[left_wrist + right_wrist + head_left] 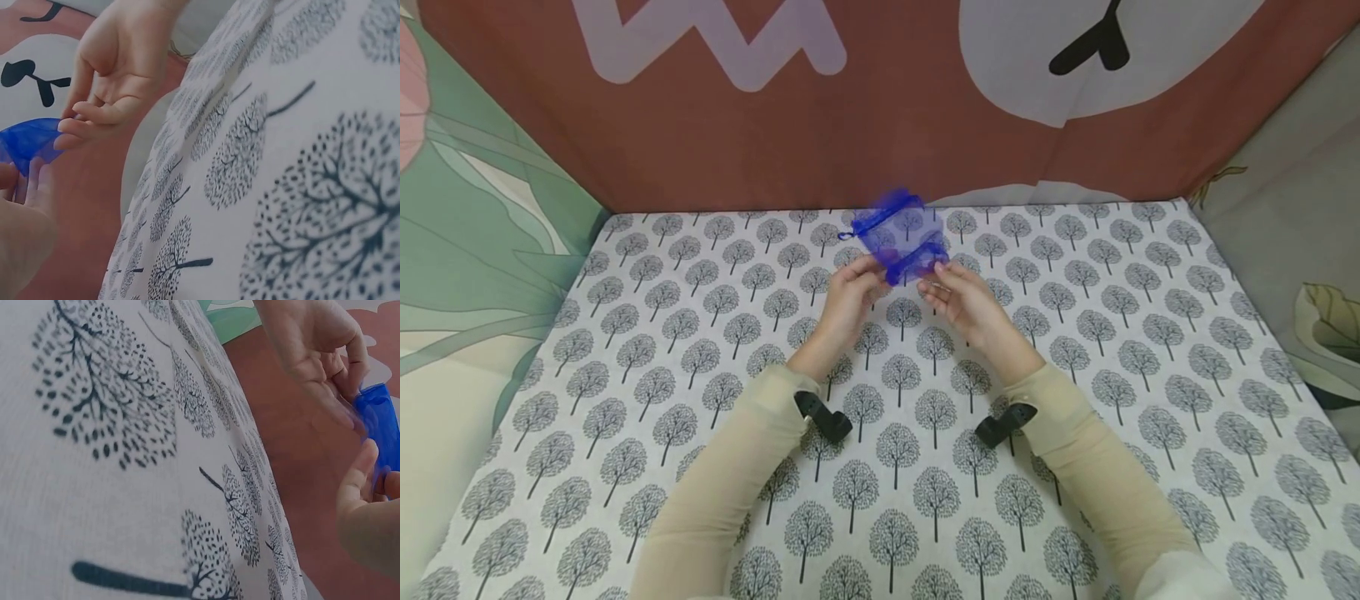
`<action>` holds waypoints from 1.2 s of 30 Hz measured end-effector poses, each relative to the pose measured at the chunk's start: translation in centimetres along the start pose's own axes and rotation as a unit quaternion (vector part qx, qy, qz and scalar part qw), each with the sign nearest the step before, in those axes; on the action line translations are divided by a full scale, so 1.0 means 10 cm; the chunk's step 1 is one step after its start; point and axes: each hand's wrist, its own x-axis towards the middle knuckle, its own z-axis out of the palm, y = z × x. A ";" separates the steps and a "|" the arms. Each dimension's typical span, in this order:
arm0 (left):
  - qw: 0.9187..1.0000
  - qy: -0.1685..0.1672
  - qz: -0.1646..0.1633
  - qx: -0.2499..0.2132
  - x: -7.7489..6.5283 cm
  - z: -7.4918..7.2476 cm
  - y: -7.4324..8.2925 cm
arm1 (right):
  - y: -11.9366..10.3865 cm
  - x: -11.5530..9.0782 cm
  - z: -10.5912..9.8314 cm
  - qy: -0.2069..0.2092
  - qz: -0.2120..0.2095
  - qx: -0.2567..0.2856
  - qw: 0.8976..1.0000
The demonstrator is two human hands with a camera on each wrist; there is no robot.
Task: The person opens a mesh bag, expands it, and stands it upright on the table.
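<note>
A small sheer blue organza pouch (904, 240), with a thin cord loop at its left side, is held up over the far part of the table. My left hand (852, 302) pinches its lower left corner, and some fingers show through the mesh. At the lower right edge, my right hand (964, 305) grips the pouch between thumb and fingers. The left wrist view catches the blue fabric (28, 139) stretched between both hands. In the right wrist view the pouch (379, 419) is partly cut off by the frame edge. Its upper part is blurred in the head view.
A white cloth with tree prints (895, 450) covers the table. Behind it hangs a reddish-brown printed curtain (775, 150), with patterned fabric at the left (490, 217) and right (1285, 200). Each wrist bears a black camera mount (825, 417).
</note>
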 end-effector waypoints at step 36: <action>0.987 0.011 -0.160 -0.027 0.03 -0.01 -0.02 | 0.06 0.02 -0.03 0.028 -0.011 -0.043 0.999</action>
